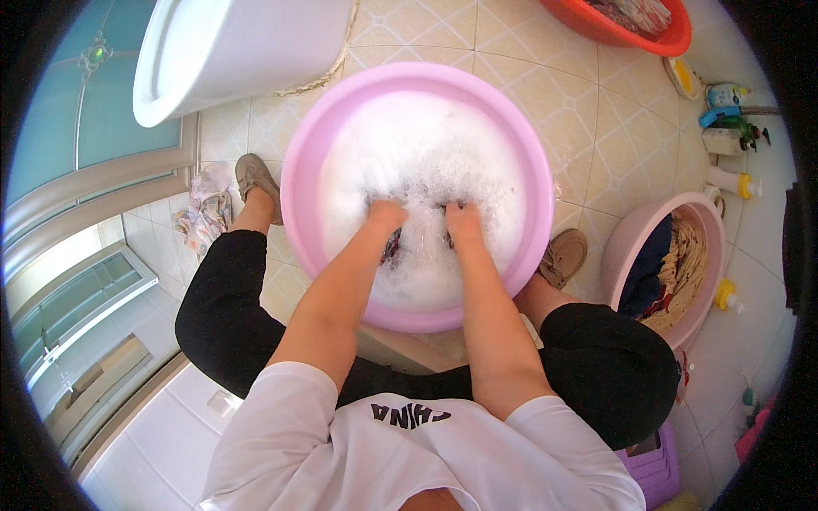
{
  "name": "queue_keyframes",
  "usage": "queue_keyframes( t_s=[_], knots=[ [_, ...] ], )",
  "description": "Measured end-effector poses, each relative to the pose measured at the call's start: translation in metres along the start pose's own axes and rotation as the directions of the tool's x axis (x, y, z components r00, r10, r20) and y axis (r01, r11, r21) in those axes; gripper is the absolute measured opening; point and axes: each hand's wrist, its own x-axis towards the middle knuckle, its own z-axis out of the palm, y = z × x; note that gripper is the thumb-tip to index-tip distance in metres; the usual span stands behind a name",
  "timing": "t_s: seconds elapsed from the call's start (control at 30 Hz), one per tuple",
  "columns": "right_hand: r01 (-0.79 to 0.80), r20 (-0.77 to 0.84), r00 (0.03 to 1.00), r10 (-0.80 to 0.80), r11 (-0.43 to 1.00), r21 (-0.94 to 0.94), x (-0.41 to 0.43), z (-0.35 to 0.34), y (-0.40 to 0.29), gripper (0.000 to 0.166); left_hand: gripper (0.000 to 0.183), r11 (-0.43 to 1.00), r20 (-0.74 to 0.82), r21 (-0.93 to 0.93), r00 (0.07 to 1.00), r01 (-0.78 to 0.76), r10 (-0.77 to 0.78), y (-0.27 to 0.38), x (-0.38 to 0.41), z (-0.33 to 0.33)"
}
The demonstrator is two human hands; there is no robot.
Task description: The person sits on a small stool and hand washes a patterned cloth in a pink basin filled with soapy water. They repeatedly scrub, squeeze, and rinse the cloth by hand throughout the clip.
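A large pink plastic washbasin stands on the floor before me, between my feet, full of white suds. My left hand and my right hand are side by side, a short way apart, in the middle of the foam. Both look curled around a dark, wet cloth, with bits of it showing below the wrists. Foam covers most of the fingers and the rest of the cloth, so its shape is hidden.
A pink basin of dark and tan clothes stands at right; a red basin holds cloth at far right. Bottles line the right wall. A white tub-like fixture and crumpled patterned cloth are at left.
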Motion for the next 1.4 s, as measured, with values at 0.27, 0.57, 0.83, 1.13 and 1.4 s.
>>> queue_keyframes(
  t_s=[0.27,0.57,0.83,1.13,1.4],
  knots=[
    [-0.549,0.549,0.836,-0.011,-0.006,0.836,-0.003,-0.028,-0.038,0.048,0.049,0.674,-0.752,-0.189,0.547,-0.714,0.368,0.074,-0.112,-0.043],
    [-0.621,0.563,0.724,-0.399,-0.023,0.783,-0.022,-0.051,-0.083,0.04,0.032,0.736,-0.859,0.092,0.321,-0.671,0.4,0.116,-0.155,-0.094],
    [-0.364,0.388,0.922,0.009,0.362,0.858,-0.027,-0.033,-0.1,0.041,0.023,0.842,-0.787,-0.129,0.571,-0.524,0.235,0.098,-0.133,-0.114],
    [-0.011,0.125,0.991,-0.041,0.921,0.39,-0.007,-0.035,-0.071,0.076,0.055,0.906,-0.583,-0.214,0.792,-0.366,0.182,0.001,-0.056,-0.074],
    [-0.136,0.353,0.908,0.227,0.955,-0.265,0.006,0.001,-0.013,0.075,0.045,0.995,-0.021,0.003,0.995,-0.099,0.1,0.013,-0.038,-0.01]
  ],
)
